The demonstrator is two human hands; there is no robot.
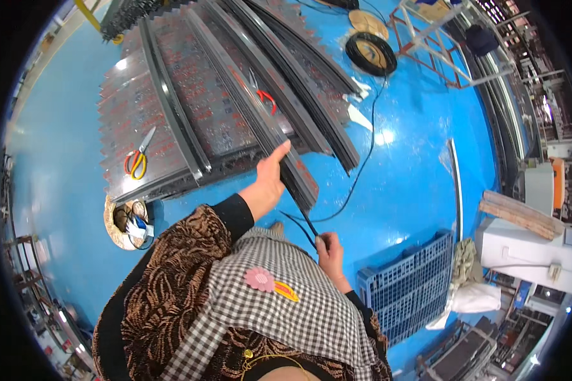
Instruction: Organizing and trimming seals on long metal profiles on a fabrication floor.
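A blue-floored workshop (57,159) spreads around a large bench (124,95) covered in dark, printed sheeting with jagged edges. Several long dark bars lie across it, and the one being worked on (246,101) points toward the person, its near end jutting past the bench edge. A black coil (389,62) lies on the floor beyond, and a thin line trails from it toward the person. The hands are apart: the left hand (270,183) is against the near part of the bar, while the right hand (329,251), lower down, pinches a black strip (311,225) that meets the bar's end. The strip seems to be partly set in, with a loose stretch remaining; neither pair of scissors, red-handled (267,100) or red-and-yellow-handled (137,162), is in use. How far the strip runs inside the bar cannot be seen, the left fingers' grip is mostly hidden, and the bars' far ends are hard to make out.
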